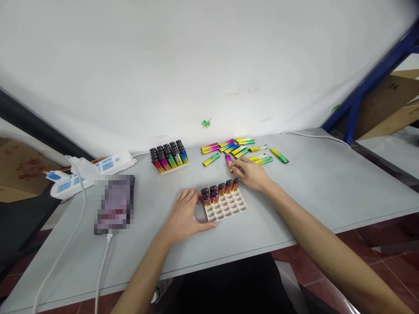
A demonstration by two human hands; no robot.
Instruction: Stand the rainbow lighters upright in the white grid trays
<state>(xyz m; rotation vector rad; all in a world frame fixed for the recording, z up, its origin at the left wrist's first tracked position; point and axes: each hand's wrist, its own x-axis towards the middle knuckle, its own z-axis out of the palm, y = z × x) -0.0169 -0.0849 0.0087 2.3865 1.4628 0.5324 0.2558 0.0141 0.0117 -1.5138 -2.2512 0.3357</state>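
Observation:
My left hand grips the left side of a white tray with rows of slots, its thumb along the near edge. Several lighters with black tops stand in the tray's far and left slots; the other slots show bare. Beyond the tray, my right hand has its fingers closed on a pink lighter lying on the table. The fingertips hide part of that lighter. Around and behind it lie several loose lighters in shiny yellow, green, blue and pink.
A second tray packed with upright lighters stands at the back left. Farther left are a white power strip and a blurred phone with a charging cable. The wall bounds the grey table behind.

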